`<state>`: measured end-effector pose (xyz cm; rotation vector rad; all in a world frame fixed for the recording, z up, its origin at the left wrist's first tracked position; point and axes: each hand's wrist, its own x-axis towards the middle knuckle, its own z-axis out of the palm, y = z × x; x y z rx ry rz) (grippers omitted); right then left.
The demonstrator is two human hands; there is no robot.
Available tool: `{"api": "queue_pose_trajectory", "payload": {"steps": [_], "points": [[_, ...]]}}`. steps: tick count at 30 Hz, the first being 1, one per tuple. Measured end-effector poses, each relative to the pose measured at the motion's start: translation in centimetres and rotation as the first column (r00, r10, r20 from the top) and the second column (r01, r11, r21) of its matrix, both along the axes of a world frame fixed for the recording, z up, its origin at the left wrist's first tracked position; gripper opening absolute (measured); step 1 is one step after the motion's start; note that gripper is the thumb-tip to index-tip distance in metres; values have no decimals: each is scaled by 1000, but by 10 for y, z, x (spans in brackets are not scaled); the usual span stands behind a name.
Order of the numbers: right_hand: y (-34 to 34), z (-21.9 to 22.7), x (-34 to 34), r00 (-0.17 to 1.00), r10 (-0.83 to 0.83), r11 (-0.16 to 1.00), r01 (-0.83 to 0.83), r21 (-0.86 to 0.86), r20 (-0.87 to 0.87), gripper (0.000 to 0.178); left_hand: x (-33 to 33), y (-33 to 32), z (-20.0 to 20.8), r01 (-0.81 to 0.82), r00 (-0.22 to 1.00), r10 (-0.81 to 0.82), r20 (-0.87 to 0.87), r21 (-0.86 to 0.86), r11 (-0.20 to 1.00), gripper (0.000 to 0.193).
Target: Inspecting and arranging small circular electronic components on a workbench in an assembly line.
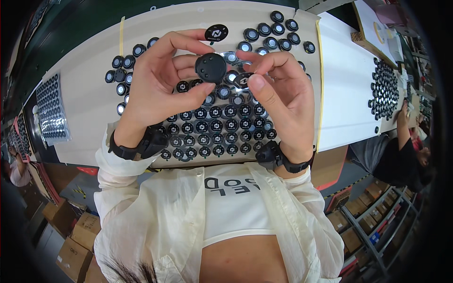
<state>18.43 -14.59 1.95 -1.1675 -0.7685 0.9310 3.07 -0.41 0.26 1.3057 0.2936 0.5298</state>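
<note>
My left hand (166, 75) is closed on a black round disc (211, 68), gripped at its edge between thumb and fingers; small holes mark its face. A black round sticker (216, 33) with a white logo shows by my left index fingertip; I cannot tell if it touches. My right hand (283, 89) pinches another black round sticker (242, 80) between thumb and index finger, just right of the disc. Beneath both hands lies a clear sheet with rows of the same stickers (215, 112). Its upper part is partly hidden by my hands.
Black round pieces with pale centres stand in groups at the table's far right (270, 43) and left (129, 61). A second sticker sheet (52, 108) lies far left. More pieces (383, 89) cover the white table at right, where another person (398, 155) works.
</note>
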Motion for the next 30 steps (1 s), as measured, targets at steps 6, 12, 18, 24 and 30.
{"api": "queue_pose_trajectory", "payload": {"steps": [6, 12, 18, 24, 30], "points": [[-1, -1, 1, 999, 32, 999, -33, -18, -37, 13, 0, -4, 3, -57, 998, 61, -27, 112, 992, 44], [0, -6, -7, 970, 77, 997, -80, -5, -229, 15, 5, -6, -3, -171, 984, 179, 15, 384, 907, 41], [4, -9, -8, 959, -13, 999, 26, 40, -283, 14, 5, -15, 6, -163, 975, 221, -12, 635, 755, 34], [2, -7, 1, 966, -12, 1000, 7, -20, -258, 15, 5, -9, 3, -117, 982, 186, -37, 655, 747, 32], [6, -8, -1, 980, 20, 997, -4, 81, -198, 17, 5, -7, 11, -8, 972, 140, -189, 568, 823, 42]]}}
